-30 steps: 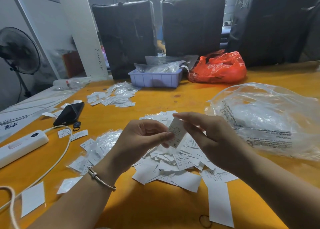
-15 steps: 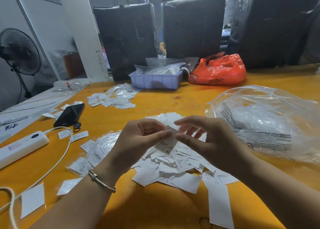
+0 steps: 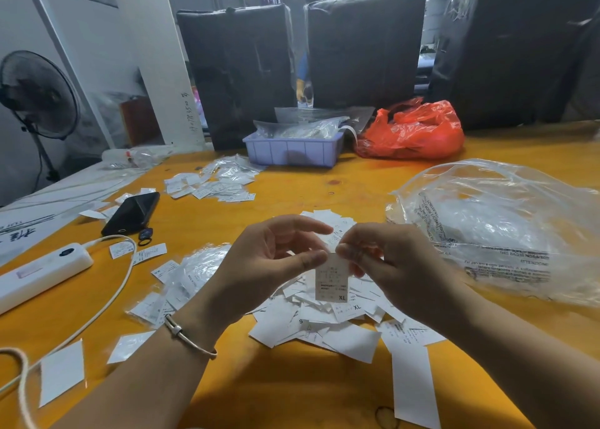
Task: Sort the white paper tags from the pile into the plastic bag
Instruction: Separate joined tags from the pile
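I pinch one XL paper tag [image 3: 331,277] by its top edge with both my left hand [image 3: 266,266] and right hand [image 3: 394,267], above the pile [image 3: 328,318]. Next, I judge, it goes right into the clear plastic bag [image 3: 506,230].

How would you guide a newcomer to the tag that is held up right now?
Find the yellow table, then the big pile of white tags at its near middle. Just above the pile, the left hand and right hand pinch one tag by its top edge. It alone hangs upright in the air, printed face showing.
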A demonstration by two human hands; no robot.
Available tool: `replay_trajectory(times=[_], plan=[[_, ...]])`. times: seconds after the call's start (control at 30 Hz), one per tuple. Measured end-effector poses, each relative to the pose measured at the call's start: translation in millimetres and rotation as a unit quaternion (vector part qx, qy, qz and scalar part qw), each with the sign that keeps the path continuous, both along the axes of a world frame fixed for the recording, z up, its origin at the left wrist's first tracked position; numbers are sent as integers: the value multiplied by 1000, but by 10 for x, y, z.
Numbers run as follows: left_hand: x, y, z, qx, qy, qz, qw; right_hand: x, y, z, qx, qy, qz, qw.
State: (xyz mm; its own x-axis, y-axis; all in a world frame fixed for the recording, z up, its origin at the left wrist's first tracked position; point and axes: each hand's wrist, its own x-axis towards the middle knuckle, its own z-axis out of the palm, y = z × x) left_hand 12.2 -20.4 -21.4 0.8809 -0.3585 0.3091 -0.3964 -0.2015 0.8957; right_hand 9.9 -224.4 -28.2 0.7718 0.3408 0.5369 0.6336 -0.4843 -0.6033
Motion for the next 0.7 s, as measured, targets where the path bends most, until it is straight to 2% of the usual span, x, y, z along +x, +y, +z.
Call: replay_trajectory(times=[0.13, 0.3, 0.5, 0.6, 0.7], plan=[[-11, -7, -18, 2, -24, 4, 1000, -9, 6, 13, 33, -9, 4, 999], [14, 22, -17, -30, -44, 20, 998, 6, -19, 35, 88, 86, 48, 991], [37, 47, 18, -40, 11, 38, 998, 44, -2, -28, 158, 136, 87, 974], [67, 149, 80, -33, -4, 97, 995, 42, -3, -19, 117, 128, 69, 982], [156, 394, 160, -40, -39, 227, 972, 84, -74, -14, 6, 26, -49, 998]])
